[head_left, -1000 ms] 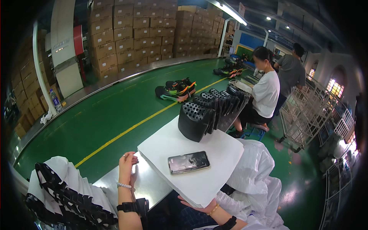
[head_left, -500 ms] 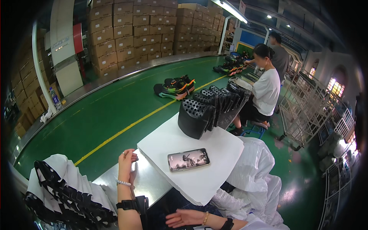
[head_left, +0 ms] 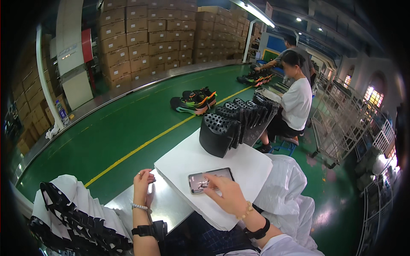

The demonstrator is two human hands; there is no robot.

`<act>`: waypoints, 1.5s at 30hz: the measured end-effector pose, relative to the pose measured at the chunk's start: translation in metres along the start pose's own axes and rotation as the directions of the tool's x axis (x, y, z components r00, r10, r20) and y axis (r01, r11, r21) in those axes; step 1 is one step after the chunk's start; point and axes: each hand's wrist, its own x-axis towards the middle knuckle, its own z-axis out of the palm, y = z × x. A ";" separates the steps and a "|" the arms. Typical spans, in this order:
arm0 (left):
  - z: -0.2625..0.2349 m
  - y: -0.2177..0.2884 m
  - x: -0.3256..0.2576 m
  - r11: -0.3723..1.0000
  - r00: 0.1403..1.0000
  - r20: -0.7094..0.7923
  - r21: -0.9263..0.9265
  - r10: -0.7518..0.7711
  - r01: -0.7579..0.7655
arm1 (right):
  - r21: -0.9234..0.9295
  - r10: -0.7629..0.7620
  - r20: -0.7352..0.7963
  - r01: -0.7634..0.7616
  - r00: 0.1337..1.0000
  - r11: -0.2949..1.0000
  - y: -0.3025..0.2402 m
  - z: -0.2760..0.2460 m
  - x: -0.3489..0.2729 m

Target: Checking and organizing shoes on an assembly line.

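Phone: dark flat rectangular smartphone [head_left: 211, 179], lit screen up, on white sheet stack [head_left: 179, 164] atop steel counter [head_left: 168, 209].
Right hand [head_left: 228, 194]: fingertips touching phone, grasping nothing.
Left hand [head_left: 142, 187]: loose, resting on counter, empty.
Beyond: black studded shoe soles [head_left: 220, 134], stacked upright.

lit phone screen [head_left: 211, 179] on white board, stacked brown cartons [head_left: 171, 38] behind

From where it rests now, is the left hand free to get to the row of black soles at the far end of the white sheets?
Probably yes, with a stretch. The left hand rests on the metal table, holding nothing; the white sheets between it and the black soles are bare. The right hand is on the phone, to the side.
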 end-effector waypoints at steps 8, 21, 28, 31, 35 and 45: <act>0.004 -0.001 -0.001 0.999 1.000 0.007 0.042 -0.008 0.008 | -0.559 0.005 0.009 0.001 1.000 0.829 0.063 0.043 -0.004; 0.004 -0.002 0.000 0.999 1.000 0.016 0.044 0.018 -0.019 | -0.551 -0.020 -0.023 0.004 1.000 0.834 0.061 0.040 -0.004; 0.003 -0.002 0.002 0.997 0.999 0.004 0.070 0.035 -0.035 | -0.142 0.061 -0.276 -0.103 0.959 0.985 0.076 0.014 -0.004; 0.008 0.001 -0.001 0.998 1.000 0.009 0.062 0.023 -0.023 | -0.227 0.152 -0.353 -0.243 0.923 0.943 0.105 0.004 -0.012; 0.006 0.000 0.000 0.999 1.000 0.009 0.054 0.001 -0.002 | -0.213 0.288 -0.368 -0.382 0.884 0.899 0.122 0.001 -0.019; 0.011 0.009 -0.006 0.991 0.997 -0.017 0.116 0.072 -0.069 | -0.442 0.303 -0.246 -0.385 0.921 0.810 0.113 0.006 -0.016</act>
